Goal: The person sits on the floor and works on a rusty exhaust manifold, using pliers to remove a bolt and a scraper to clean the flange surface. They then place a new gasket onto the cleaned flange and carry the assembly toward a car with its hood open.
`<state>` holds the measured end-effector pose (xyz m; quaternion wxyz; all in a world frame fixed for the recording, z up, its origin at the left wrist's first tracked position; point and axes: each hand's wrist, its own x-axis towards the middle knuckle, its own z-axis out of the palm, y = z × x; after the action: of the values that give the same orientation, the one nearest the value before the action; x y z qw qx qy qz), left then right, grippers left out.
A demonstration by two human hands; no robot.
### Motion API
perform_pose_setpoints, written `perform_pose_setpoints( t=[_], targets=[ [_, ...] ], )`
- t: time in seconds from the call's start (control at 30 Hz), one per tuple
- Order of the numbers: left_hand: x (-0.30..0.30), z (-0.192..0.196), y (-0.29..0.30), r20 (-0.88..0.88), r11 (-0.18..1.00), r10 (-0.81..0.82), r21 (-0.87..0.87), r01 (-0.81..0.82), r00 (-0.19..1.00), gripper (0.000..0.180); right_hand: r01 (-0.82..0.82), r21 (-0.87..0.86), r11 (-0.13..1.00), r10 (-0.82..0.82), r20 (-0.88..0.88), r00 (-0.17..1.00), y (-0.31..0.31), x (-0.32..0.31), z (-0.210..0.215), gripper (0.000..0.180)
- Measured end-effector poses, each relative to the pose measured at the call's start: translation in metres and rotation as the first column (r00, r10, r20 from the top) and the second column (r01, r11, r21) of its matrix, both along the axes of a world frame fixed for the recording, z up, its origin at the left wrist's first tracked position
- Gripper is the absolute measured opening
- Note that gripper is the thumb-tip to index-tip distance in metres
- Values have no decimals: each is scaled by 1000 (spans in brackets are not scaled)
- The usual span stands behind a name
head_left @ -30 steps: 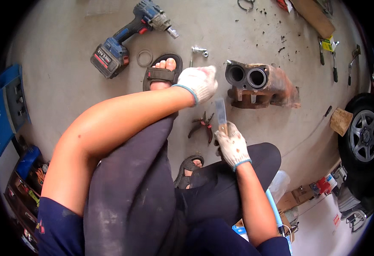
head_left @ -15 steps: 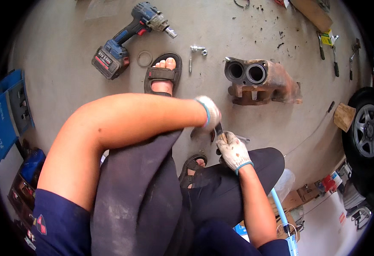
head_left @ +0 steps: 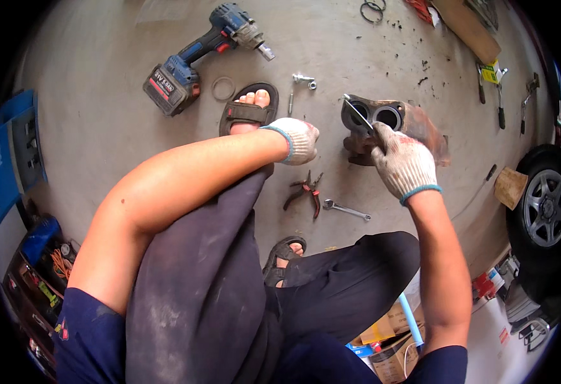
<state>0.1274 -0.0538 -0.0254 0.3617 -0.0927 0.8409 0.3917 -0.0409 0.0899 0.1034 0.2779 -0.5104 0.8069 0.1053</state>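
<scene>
My right hand (head_left: 405, 163), in a knitted white work glove, reaches over a rusty cast exhaust manifold (head_left: 429, 131) on the floor. Its fingers are closed on a slim silver metal tool (head_left: 361, 116); the exact kind does not show. The tool slants across one of the manifold's two round ports, and its tip is by a stud at the flange corner. My left hand (head_left: 301, 142), gloved too, is curled up beside my sandaled foot, and whatever it may hold is hidden. Pliers (head_left: 306, 192) with red handles and a combination wrench (head_left: 347, 210) lie on the floor nearer me.
A blue cordless impact wrench (head_left: 220, 41) lies at the far left, near a metal ring (head_left: 223, 89) and several bolts (head_left: 303, 79). Hand tools (head_left: 501, 105) and a wheel (head_left: 552, 198) are on the right. A blue case (head_left: 15, 160) stands at the left edge.
My hands have parted. The right one has moved forward and right to the manifold with the tool; the left has drawn slightly back left. The pliers and wrench have come into fuller view.
</scene>
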Motion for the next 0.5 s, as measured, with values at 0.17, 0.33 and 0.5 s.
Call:
perform_pose_setpoints(
  t=[0.17, 0.33, 0.5],
  targets=[
    [-1, 2, -6, -15, 998, 59, -16, -59, 998, 35, -170, 114, 979, 172, -11, 985, -18, -7, -1, 28],
    [10, -18, -11, 88, 992, -92, -80, 99, 992, 34, -327, 319, 890, 275, 196, 941, -46, -33, 38, 22],
    [-1, 4, -8, -144, 1000, 31, 1, -31, 989, 28, -374, 271, 887, 213, 477, 853, 11, -7, 63, 36]
  ],
)
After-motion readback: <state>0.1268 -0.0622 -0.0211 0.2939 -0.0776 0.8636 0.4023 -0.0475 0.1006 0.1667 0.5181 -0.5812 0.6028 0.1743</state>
